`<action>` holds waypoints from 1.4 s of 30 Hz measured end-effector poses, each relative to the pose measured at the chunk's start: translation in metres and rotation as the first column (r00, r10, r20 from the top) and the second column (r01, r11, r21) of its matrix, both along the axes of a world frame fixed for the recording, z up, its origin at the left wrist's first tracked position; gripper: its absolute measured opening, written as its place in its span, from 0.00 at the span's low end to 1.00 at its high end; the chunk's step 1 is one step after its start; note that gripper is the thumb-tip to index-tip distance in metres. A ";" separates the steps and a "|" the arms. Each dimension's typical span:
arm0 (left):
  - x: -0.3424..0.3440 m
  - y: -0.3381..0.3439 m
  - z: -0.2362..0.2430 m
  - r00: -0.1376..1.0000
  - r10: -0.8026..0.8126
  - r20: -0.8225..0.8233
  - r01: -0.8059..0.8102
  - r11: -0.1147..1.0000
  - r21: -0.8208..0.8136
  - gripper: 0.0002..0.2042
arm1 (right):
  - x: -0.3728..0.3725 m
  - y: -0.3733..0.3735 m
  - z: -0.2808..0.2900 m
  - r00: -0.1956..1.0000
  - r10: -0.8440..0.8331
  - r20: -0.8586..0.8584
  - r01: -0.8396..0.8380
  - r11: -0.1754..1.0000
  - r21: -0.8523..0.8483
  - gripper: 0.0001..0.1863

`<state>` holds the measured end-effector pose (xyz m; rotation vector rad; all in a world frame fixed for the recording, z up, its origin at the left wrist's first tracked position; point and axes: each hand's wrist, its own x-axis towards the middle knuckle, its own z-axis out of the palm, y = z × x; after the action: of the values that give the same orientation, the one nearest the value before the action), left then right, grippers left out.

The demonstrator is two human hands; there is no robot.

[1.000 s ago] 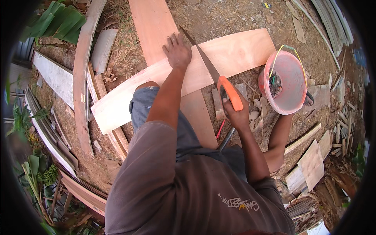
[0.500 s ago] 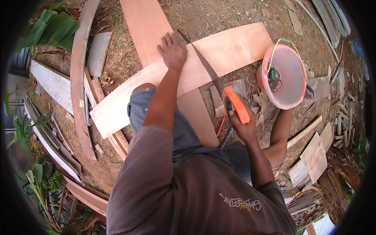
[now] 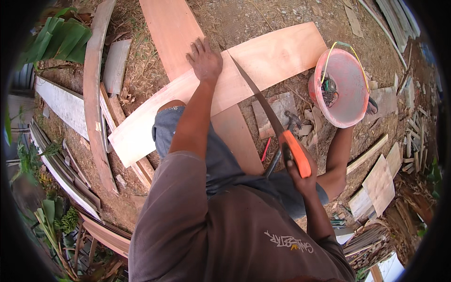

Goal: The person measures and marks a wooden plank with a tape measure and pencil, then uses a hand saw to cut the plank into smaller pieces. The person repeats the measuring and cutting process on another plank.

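Okay, head view: single view; both hands, saw and workpiece are in it.
Pale board: lies crosswise over the under-board (image 3: 169, 35), ahead of the person; its right end is just beside the bucket (image 3: 350, 89).
Left hand (image 3: 206, 66): spread on the pale board (image 3: 230, 87), left of the blade; fingers nearly straight, reaching past the far edge, gripping nothing.
Right hand (image 3: 300, 174): fingers curled closed round the orange handle of the saw (image 3: 264, 105), out by the right thigh.
Blade: tip about at the far edge, crossing the full width; kerf depth, can't tell.
Stroke: I'd pull back no further, tip may jump out; keep forearm in line with blade, light pressure.
Hold-down: palm plus left knee (image 3: 170, 105), which looks planted on the board; I'd keep the thumb side away from the teeth.
Right end: no prop visible under it; might sag or pinch.
Near side: handle has room between thigh and bucket; hammer (image 3: 290, 115) lies low beside the blade; thigh is the likelier bump.
Far side: littered ground (image 3: 235, 23), room for blade run-out.
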<state>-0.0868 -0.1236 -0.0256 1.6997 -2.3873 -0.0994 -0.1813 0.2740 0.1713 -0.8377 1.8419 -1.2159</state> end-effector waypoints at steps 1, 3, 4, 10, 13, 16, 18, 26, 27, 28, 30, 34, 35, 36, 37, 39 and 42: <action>0.000 0.001 0.002 1.000 -0.005 0.010 0.005 1.000 -0.018 0.28 | -0.005 -0.044 -0.029 1.000 0.029 -0.004 -0.029 0.999 0.032 0.29; 0.001 0.005 0.008 1.000 0.012 0.004 -0.013 0.998 0.068 0.30 | -0.014 -0.100 -0.072 0.997 0.021 0.074 -0.022 1.000 0.020 0.29; 0.001 0.003 0.011 1.000 0.009 -0.017 -0.007 0.996 0.085 0.31 | -0.015 -0.109 -0.083 0.996 0.032 0.082 -0.035 0.999 0.032 0.30; 0.003 0.000 0.003 1.000 0.004 0.009 -0.005 0.997 0.078 0.32 | 0.004 0.092 0.032 0.999 0.051 0.005 -0.052 0.997 0.059 0.31; 0.002 0.000 -0.004 1.000 0.000 0.003 -0.001 1.000 0.031 0.32 | 0.016 0.120 0.065 0.981 0.103 -0.164 -0.081 0.988 0.135 0.33; 0.001 0.000 -0.002 1.000 0.007 0.004 -0.007 0.999 0.048 0.31 | 0.006 0.023 0.009 1.000 0.007 -0.008 -0.007 1.000 0.015 0.32; 0.000 -0.001 0.004 1.000 0.009 0.004 -0.009 0.997 0.076 0.31 | -0.009 -0.072 -0.058 1.000 0.002 0.020 -0.002 1.000 0.019 0.30; -0.001 0.000 0.002 1.000 -0.010 -0.002 0.010 0.999 0.040 0.29 | -0.001 0.079 0.026 0.999 0.035 -0.003 -0.035 0.999 0.029 0.35; -0.001 0.002 -0.001 1.000 -0.028 -0.004 0.028 0.999 0.025 0.29 | 0.007 0.111 0.050 0.998 0.065 -0.006 -0.064 0.995 0.070 0.34; 0.001 0.003 -0.004 0.999 -0.042 -0.001 0.042 0.999 0.012 0.29 | 0.011 0.129 0.066 0.997 0.074 0.005 -0.074 0.989 0.129 0.34; -0.001 0.002 -0.005 0.999 -0.052 0.000 0.052 0.999 -0.009 0.29 | 0.012 0.109 0.056 0.998 0.062 -0.026 -0.061 0.996 0.060 0.35; -0.003 0.004 0.004 0.997 -0.069 0.023 0.069 0.998 -0.004 0.29 | -0.015 -0.048 -0.036 0.999 0.019 0.040 -0.018 0.999 -0.045 0.33; -0.003 0.005 0.007 0.997 -0.075 0.025 0.075 0.997 -0.002 0.29 | -0.019 -0.088 -0.057 1.000 0.016 0.024 -0.013 0.991 -0.131 0.33; -0.001 0.006 0.010 0.996 -0.077 0.037 0.077 0.997 0.006 0.29 | -0.017 -0.096 -0.066 0.998 0.044 0.048 -0.038 0.993 -0.110 0.33; -0.002 0.005 0.012 0.997 -0.070 0.041 0.070 0.997 -0.008 0.29 | -0.018 -0.098 -0.070 0.996 0.055 0.069 -0.049 0.995 -0.088 0.34; -0.002 0.006 0.010 0.996 -0.074 0.057 0.073 0.997 0.031 0.29 | -0.012 -0.051 -0.050 0.998 0.061 0.029 -0.060 0.997 -0.048 0.36; 0.001 0.004 0.002 0.993 -0.097 0.067 0.098 0.995 -0.023 0.30 | -0.005 0.088 0.020 0.996 0.086 -0.010 -0.086 0.996 -0.016 0.39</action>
<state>-0.0861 -0.1194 -0.0234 1.5987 -2.5079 -0.0272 -0.1860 0.3623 0.1917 -0.9238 1.7868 -1.1765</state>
